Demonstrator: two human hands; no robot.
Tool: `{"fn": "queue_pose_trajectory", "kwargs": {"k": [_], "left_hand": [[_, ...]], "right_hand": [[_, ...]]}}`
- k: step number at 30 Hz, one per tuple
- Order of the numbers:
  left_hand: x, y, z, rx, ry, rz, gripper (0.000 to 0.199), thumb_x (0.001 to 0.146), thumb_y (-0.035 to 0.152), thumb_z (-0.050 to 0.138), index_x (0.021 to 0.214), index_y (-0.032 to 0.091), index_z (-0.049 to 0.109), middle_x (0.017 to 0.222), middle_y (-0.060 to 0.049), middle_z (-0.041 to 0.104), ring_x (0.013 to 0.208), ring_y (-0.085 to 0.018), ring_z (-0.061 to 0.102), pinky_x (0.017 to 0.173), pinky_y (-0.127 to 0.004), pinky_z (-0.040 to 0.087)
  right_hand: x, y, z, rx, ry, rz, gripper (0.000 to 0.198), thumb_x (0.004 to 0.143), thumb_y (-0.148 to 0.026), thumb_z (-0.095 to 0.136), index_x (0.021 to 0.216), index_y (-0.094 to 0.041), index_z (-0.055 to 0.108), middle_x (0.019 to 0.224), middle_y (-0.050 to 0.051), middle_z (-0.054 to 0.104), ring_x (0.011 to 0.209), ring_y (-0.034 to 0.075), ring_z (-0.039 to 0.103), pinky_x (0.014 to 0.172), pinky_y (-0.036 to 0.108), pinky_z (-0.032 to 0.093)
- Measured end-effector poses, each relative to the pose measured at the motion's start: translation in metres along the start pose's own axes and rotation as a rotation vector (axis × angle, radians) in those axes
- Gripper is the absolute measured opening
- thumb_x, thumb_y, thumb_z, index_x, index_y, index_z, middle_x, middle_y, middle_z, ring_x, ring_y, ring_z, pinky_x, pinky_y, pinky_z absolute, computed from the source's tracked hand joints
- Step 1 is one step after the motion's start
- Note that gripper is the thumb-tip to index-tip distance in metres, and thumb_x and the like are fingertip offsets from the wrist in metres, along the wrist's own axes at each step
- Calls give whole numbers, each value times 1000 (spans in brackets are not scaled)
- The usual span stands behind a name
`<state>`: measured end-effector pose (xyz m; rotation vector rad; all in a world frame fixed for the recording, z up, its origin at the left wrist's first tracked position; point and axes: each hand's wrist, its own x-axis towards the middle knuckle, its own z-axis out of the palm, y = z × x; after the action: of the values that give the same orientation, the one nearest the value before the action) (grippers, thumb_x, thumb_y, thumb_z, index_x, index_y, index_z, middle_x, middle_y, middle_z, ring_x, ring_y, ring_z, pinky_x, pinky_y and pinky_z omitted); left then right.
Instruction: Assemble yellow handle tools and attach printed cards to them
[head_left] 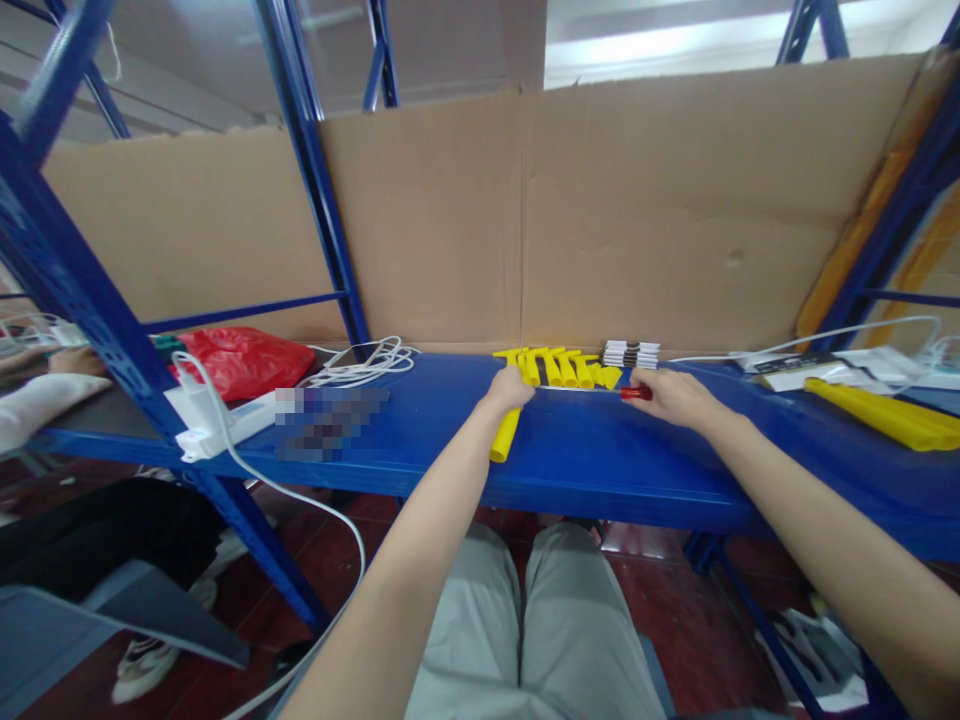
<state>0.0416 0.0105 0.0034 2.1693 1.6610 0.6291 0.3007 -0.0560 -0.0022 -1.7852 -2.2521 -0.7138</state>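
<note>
My left hand (512, 388) is closed around a yellow T-shaped plastic handle (505, 437), whose tube end points toward me. My right hand (671, 395) is closed on the red grip of a screwdriver (636, 393). A thin pale line, apparently its shaft, runs left from the grip toward my left hand; I cannot tell whether its tip touches the yellow handle. Behind and between my hands, several more yellow T-shaped handles (559, 367) lie in a row. Right of that row sits a stack of white-and-black pieces (630, 353).
The blue shelf (592, 460) has cardboard (637, 210) along its back. To the left are a red plastic bag (244, 360), a white power strip (240, 420) and coiled cable (367, 360). Long yellow pieces (885, 412) lie right. Another person's hand (75, 361) shows far left.
</note>
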Motion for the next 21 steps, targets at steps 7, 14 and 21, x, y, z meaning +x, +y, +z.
{"fn": "queue_pose_trajectory", "kwargs": {"k": [7,14,21], "left_hand": [[-1,0,0,15,-13,14,28,80,11,55,105,6,66,101,-18,71,88,-23,70,75,-26,54],[-1,1,0,43,-15,16,28,80,10,53,105,5,67,101,-18,71,89,-23,70,75,-26,54],[0,1,0,32,-20,-9,27,79,9,54,102,3,67,98,-19,71,87,-24,70,72,-25,54]], "right_hand": [[-3,4,0,40,51,-34,34,89,-45,42,98,-24,67,96,7,73,80,22,66,64,29,43],[-1,4,3,-14,64,-44,26,85,-42,50,95,-25,68,78,3,73,67,19,64,55,26,38],[-1,3,0,14,-1,-66,35,88,-45,43,96,-26,72,92,5,74,78,21,66,61,29,42]]}}
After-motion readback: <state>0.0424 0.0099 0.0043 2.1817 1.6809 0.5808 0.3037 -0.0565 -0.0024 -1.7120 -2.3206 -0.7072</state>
